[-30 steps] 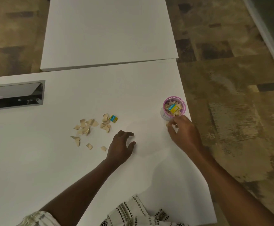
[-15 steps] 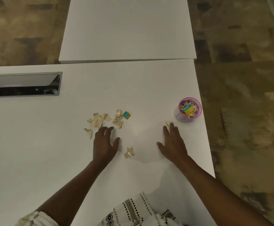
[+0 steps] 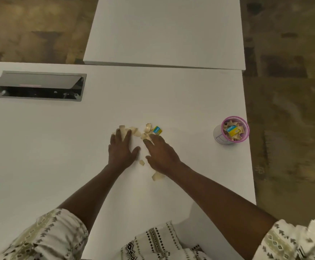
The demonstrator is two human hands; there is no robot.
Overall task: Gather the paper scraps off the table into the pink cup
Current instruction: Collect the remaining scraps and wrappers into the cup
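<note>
Beige paper is what both hands are after. The left hand (image 3: 122, 151) lies flat on the desk (image 3: 59, 147), fingers straight and spread, its tips resting on the left end of the scraps (image 3: 136, 132). The right hand (image 3: 161, 156) lies just as flat beside it, fingers straight, tips touching the right end of the same cluster. Neither hand grips anything. Their thumbs point toward each other across a narrow gap, so the two palms form a bracket around the pile. I judge this is a raking pose, meant to draw many thin pieces together rather than pick them up one by one.

One small scrap (image 3: 141, 162) lies in the gap between the thumbs, and a larger piece (image 3: 157, 176) sits by the right wrist, partly under it. Both are outside the bracket and would need a separate sweep. A blue and yellow scrap (image 3: 157, 130) lies at the far right edge of the cluster, just beyond the right fingertips.

The cup (image 3: 218, 136) stands upright well to the right, near the desk's edge, and already holds a heap of scraps. Its place suits the right hand, though being so near the edge it could be knocked off.

A hatch (image 3: 38, 87) is set into the desk at far left.
</note>
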